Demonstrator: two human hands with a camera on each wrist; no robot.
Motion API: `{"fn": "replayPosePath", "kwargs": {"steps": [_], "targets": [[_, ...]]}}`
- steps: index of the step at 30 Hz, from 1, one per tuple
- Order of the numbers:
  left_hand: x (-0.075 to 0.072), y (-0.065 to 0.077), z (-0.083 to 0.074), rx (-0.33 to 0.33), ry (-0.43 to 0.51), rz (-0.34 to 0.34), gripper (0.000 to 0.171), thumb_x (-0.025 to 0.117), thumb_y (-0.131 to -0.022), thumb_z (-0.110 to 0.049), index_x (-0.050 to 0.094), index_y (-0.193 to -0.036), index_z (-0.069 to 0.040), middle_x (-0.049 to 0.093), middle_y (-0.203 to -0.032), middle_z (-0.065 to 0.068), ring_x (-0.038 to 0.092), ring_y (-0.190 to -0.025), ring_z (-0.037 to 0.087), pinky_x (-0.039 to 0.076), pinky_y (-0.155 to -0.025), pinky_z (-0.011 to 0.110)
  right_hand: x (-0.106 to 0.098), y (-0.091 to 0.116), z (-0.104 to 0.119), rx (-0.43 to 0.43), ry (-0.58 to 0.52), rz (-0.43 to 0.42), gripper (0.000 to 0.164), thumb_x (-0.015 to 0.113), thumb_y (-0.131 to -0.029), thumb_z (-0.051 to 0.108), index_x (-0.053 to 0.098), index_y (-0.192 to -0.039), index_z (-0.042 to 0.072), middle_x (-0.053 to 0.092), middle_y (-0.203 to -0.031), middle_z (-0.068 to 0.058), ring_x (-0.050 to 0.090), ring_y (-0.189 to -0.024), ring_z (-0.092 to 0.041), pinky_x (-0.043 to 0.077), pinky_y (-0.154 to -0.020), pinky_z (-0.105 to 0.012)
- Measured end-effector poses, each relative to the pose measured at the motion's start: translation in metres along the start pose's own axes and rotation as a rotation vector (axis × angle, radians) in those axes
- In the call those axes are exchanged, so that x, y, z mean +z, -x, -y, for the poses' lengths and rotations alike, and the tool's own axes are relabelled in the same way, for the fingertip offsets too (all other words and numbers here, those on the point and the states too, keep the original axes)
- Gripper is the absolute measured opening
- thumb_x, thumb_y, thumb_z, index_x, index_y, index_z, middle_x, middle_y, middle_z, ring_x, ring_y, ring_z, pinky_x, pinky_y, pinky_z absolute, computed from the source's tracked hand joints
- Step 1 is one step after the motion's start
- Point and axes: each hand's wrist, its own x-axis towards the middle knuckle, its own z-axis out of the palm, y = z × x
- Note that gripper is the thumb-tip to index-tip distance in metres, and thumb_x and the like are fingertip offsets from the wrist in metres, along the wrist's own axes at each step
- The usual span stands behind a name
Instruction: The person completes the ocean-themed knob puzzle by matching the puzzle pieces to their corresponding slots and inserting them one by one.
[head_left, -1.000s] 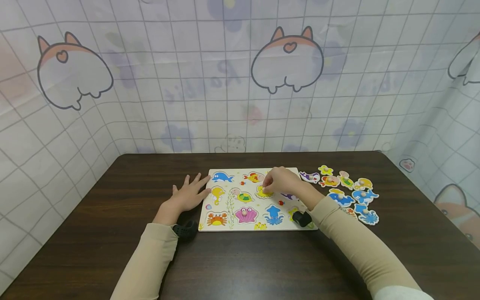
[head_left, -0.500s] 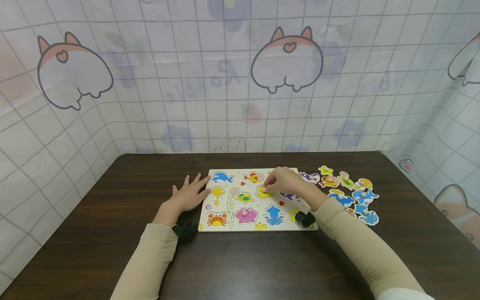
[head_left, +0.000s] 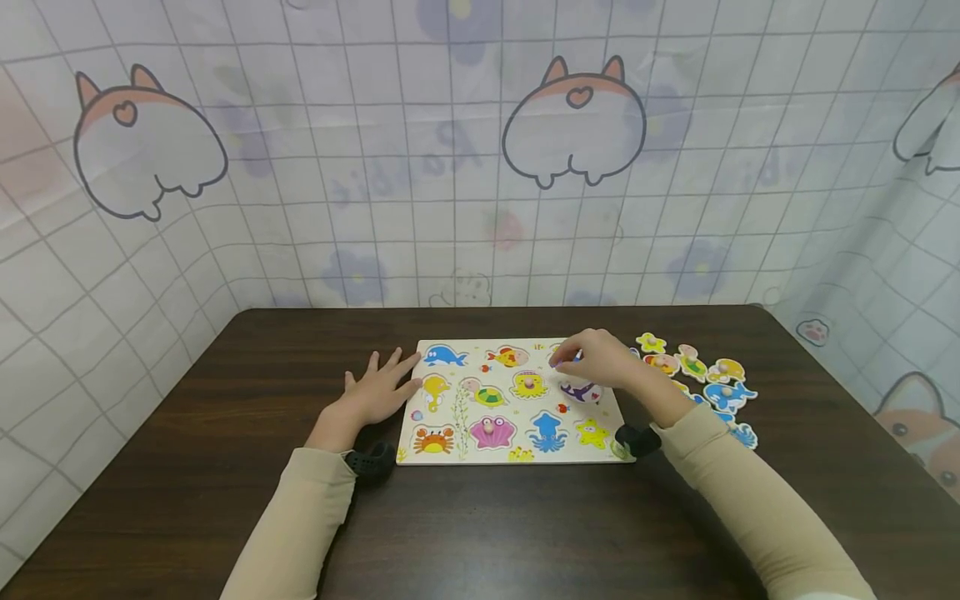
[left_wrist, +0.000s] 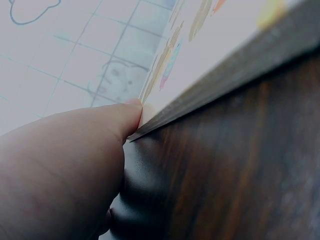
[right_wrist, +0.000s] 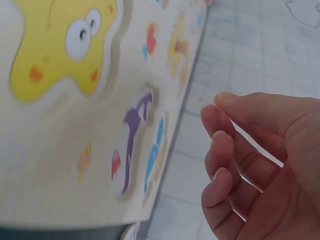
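A pale wooden puzzle board (head_left: pixel 517 408) printed with sea animals lies on the dark table. My left hand (head_left: pixel 377 393) rests flat at its left edge with fingers spread; in the left wrist view the thumb (left_wrist: pixel 131 112) touches the board's corner. My right hand (head_left: pixel 598 360) hovers over the board's upper right, fingers loosely curled. In the right wrist view, nothing shows between its thumb and index finger. A yellow octopus piece (head_left: pixel 529 384) with a knob sits in the board, as does a pink clam piece (head_left: pixel 492 431). The purple whale picture (head_left: pixel 582 392) shows beneath the right hand.
Loose knobbed pieces lie right of the board, including a yellow star (head_left: pixel 651 342), a turtle (head_left: pixel 691 363) and a blue whale (head_left: pixel 729 395). The right forearm partly covers this pile. A patterned cloth (head_left: pixel 480 217) hangs behind the table.
My right hand has let go of the octopus piece, which stays in the board, and has moved right. The left hand has stayed in place.
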Motion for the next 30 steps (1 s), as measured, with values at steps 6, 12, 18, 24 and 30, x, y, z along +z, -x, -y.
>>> {"fn": "replayPosePath", "kwargs": {"steps": [6,12,18,24,30], "targets": [[0.000,0.001,-0.001,-0.005,0.003,-0.001,0.065,0.044,-0.109,-0.045,0.023,-0.166,-0.020,0.009,-0.170,0.019,-0.004,-0.152,0.051,-0.005,-0.109,0.080,-0.012,0.012,-0.012,0.001,-0.011,-0.046,0.020,0.068,-0.098,0.009,0.078,-0.112,0.000,0.075,-0.103,-0.008,0.057,-0.083,-0.022,0.049,-0.067,-0.031],[0.001,-0.001,0.001,-0.007,0.000,0.004,0.066,0.043,-0.109,-0.047,0.022,-0.166,-0.021,0.009,-0.170,0.019,-0.005,-0.152,0.051,-0.005,-0.109,0.080,-0.019,0.020,-0.029,0.033,-0.062,-0.086,0.022,0.068,-0.099,0.012,0.076,-0.115,-0.001,0.074,-0.101,-0.010,0.061,-0.080,-0.027,0.051,-0.067,-0.033],[0.001,0.000,0.000,-0.002,-0.008,-0.001,0.065,0.043,-0.109,-0.047,0.024,-0.166,-0.019,0.010,-0.169,0.020,-0.003,-0.152,0.052,-0.004,-0.108,0.080,-0.027,0.032,-0.042,0.083,-0.115,-0.110,0.026,0.068,-0.100,0.016,0.074,-0.118,-0.002,0.073,-0.100,-0.012,0.063,-0.080,-0.029,0.052,-0.068,-0.034],[0.001,0.001,-0.001,-0.001,-0.017,-0.007,0.064,0.043,-0.110,-0.045,0.025,-0.165,-0.019,0.011,-0.169,0.020,-0.002,-0.152,0.052,-0.004,-0.109,0.081,-0.036,0.044,-0.056,0.108,-0.104,-0.163,0.027,0.067,-0.101,0.017,0.074,-0.119,-0.002,0.073,-0.104,-0.013,0.060,-0.080,-0.028,0.053,-0.067,-0.036],[0.000,0.001,-0.001,0.000,-0.009,-0.009,0.064,0.044,-0.110,-0.045,0.025,-0.165,-0.019,0.011,-0.169,0.021,-0.002,-0.151,0.053,-0.004,-0.109,0.081,-0.045,0.052,-0.077,0.140,-0.143,-0.199,0.032,0.065,-0.102,0.018,0.070,-0.122,-0.006,0.071,-0.107,-0.019,0.063,-0.080,-0.032,0.056,-0.071,-0.043]]}}
